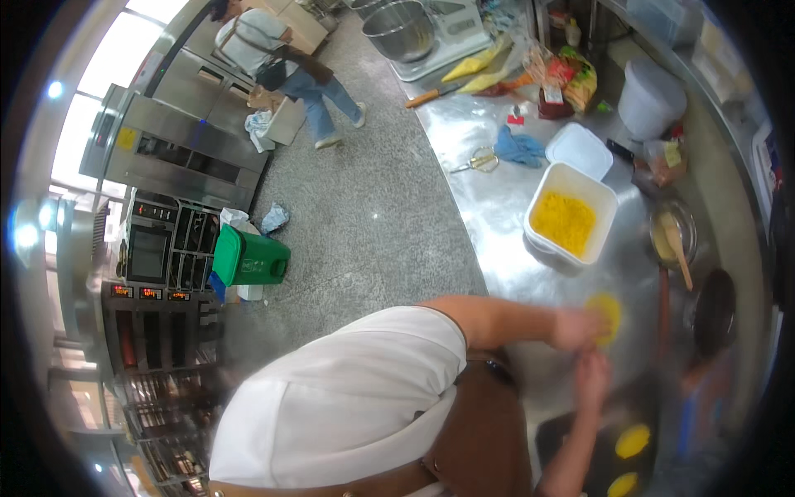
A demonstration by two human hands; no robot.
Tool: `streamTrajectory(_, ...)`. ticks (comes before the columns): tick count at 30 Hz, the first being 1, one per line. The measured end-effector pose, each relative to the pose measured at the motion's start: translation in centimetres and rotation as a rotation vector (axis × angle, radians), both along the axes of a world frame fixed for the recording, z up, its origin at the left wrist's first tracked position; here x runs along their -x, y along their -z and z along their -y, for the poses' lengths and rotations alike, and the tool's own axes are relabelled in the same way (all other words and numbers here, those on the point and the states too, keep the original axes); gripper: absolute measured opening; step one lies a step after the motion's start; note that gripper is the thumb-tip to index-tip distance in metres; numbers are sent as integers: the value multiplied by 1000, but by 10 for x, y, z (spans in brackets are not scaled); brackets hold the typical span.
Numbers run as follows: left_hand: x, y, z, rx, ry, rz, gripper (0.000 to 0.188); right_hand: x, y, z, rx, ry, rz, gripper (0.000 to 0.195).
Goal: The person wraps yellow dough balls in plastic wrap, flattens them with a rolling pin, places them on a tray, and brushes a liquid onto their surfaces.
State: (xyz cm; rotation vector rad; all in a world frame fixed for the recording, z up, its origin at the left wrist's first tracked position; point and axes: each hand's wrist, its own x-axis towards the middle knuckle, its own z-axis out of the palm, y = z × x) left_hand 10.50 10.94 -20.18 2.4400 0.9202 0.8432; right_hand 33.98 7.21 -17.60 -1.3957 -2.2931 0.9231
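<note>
My left hand (576, 325), blurred, reaches over the steel worktop (497, 242) with its fingers overlapping the edge of a flat, round yellow piece (606, 318). Whether the fingers grip it is unclear. Against it, just on the near side of the dark tray, is my right hand (593, 371), also blurred, its fingers partly hidden. The dark tray (549, 435) holds yellow pieces (632, 441), partly cut off by the picture's rim. Beyond my left hand stands a white plastic tub (612, 214) with yellow crumbly filling (564, 220), its white lid (579, 151) lying beside it.
Scissors (483, 160), a blue cloth (520, 148), a wooden-handled knife (428, 97) and piping bags (478, 59) lie farther along. A bowl (658, 233) with a wooden spoon (678, 255) and a dark pan (715, 310) are by the wall. Another person (273, 56) is near the ovens; a green bin (248, 256) stands behind me.
</note>
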Motion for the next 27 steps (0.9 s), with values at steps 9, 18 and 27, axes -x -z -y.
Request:
streamTrajectory(9, 16, -48, 18, -46, 179, -420, 16, -20, -3, 43, 71, 58, -138, 10)
streamTrajectory(18, 34, -33, 65, 128, 107, -260, 5, 12, -60, 62, -89, 40, 2, 65)
streamTrajectory(27, 39, -71, 70, 244, 67, -135, 11, 31, -30, 61, -250, 240, -13, 17)
